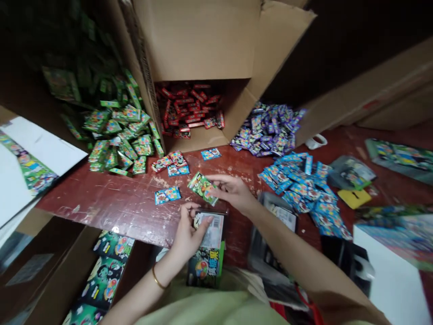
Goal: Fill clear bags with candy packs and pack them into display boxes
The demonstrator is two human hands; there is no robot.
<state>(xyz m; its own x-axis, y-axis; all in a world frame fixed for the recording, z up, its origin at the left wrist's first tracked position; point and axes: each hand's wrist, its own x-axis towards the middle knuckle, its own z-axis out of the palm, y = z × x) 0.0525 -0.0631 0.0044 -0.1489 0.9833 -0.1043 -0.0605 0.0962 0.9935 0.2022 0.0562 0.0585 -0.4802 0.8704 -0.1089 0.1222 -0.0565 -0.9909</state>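
Observation:
Between the thumb and fingers of my right hand (233, 192) is a small green candy packet (203, 187), held just above the table. My left hand (191, 232) grips a dark printed candy box (206, 266) near the table's front edge, thumb across its pale barcode panel (214, 231). The packet is slightly above the box and apart from it. To the left of my hands lies a blue packet (168, 195). Farther back are red packets (169, 161) and another blue packet (211, 154).
Upright cartons at the back hold heaps of green packets (125, 140), red packets (189, 108) and purple packets (270, 128). Blue packets (304, 185) spread over the right side, near a tape roll (315, 141). Below left, an open carton (43, 262) holds printed boxes (103, 280).

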